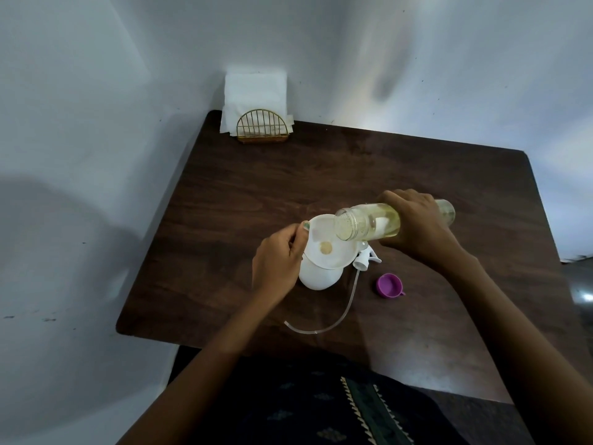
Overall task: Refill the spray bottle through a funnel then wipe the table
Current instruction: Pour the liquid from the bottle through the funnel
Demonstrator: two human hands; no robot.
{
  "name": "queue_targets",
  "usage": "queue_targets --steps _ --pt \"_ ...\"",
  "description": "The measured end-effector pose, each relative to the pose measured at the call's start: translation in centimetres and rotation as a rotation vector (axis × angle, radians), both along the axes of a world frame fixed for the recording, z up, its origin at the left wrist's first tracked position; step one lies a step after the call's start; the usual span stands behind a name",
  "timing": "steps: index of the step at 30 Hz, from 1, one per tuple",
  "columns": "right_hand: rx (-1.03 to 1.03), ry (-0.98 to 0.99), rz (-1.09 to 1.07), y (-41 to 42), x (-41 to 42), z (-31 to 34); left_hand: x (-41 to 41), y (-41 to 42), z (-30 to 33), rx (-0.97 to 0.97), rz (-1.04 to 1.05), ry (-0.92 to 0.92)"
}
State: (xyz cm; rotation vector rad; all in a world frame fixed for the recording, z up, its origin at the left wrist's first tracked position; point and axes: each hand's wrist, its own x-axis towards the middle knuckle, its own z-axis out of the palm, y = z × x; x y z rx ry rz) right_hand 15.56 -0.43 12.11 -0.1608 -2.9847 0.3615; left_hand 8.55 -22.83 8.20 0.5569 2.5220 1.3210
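While the left hand (278, 258) pinches the white plastic funnel (327, 244) on the white spray bottle (317, 277), the right hand (417, 224) grips a tilted clear bottle of yellowish liquid (369, 223). Its mouth seems over the funnel.

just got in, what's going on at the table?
A person is refilling a white spray bottle. The left hand steadies the funnel on its neck; the right hand tips a clear bottle of yellowish liquid over it. The sprayer head and a purple cap lie on the table. Napkins wait untouched.
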Motion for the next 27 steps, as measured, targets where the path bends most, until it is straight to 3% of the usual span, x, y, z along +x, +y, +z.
queue_targets --steps 27 --pt "0.034 0.005 0.008 0.11 -0.09 0.01 0.02 0.02 -0.31 -0.012 0.016 0.014"
